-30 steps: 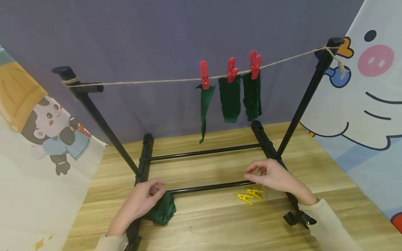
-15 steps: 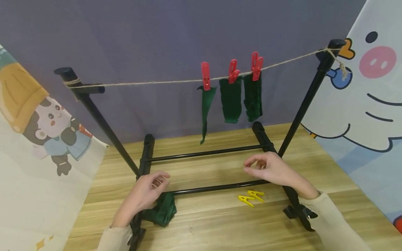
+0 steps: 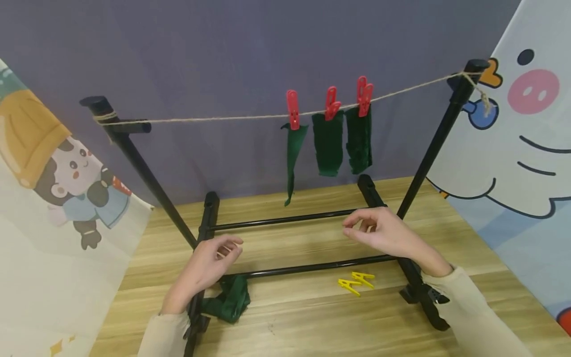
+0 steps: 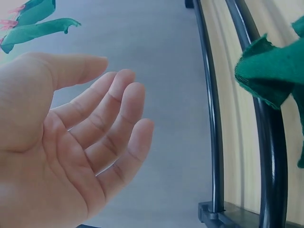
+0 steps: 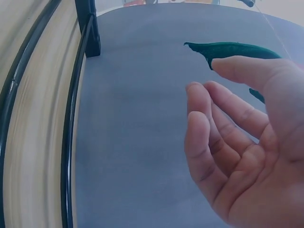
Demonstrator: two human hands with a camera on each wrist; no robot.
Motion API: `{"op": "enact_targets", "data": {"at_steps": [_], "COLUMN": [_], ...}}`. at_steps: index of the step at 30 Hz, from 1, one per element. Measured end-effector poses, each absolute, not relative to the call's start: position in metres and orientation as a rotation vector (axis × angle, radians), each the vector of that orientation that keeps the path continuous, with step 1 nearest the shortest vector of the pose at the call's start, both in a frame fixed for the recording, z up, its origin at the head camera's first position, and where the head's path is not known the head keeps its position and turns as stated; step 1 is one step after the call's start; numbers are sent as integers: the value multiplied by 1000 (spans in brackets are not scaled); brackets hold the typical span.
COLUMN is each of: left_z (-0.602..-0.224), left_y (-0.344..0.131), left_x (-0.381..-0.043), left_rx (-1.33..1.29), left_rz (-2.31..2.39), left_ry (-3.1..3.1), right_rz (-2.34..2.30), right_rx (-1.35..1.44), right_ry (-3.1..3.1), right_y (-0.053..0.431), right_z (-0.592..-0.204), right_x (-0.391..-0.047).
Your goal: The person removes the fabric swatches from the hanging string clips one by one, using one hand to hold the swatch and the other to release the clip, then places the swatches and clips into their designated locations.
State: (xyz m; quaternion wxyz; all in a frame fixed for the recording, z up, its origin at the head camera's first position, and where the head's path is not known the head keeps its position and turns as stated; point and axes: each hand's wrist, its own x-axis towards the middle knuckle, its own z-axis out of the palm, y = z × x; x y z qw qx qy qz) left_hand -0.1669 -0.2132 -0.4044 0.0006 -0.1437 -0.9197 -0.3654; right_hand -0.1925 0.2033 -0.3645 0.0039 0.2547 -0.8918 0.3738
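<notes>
My left hand [image 3: 206, 264] hovers at the rack's left side, its fingers loosely bent around nothing, as the left wrist view shows too. Below it a crumpled dark green cloth [image 3: 232, 300] lies on the table by the left foot bar. On the right, my right hand [image 3: 381, 231] is held over the rack's right base with fingers relaxed and nothing in them. Two yellow clothespins [image 3: 350, 286] lie on the wood in front of the lower crossbar. Green cloth pieces [image 3: 327, 144] hang from the string [image 3: 214, 118], held by red clothespins [image 3: 292, 110].
The string is tied between two slanted black posts [image 3: 147, 171] of the rack. Two black crossbars [image 3: 294, 269] join its base on the wooden table [image 3: 285, 327]. A grey backdrop [image 3: 214, 54] stands behind, with cartoon-printed panels at both sides.
My left hand has risen up and away from the crumpled cloth, which shows more now. My right hand has moved slightly up and left. The hanging cloths are unchanged.
</notes>
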Motion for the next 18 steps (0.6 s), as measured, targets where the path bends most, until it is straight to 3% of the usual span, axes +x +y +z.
{"op": "enact_targets", "data": {"at_steps": [18], "left_z": [-386], "left_y": [-198], "left_x": [-177], "left_rx": [-517], "left_rz": [-1140], "left_ry": [-2842], "right_rz": [1363], "right_rx": [716], "right_ry": [-2652], "right_y": [186], "right_z": [-342], "right_x": [-202]}}
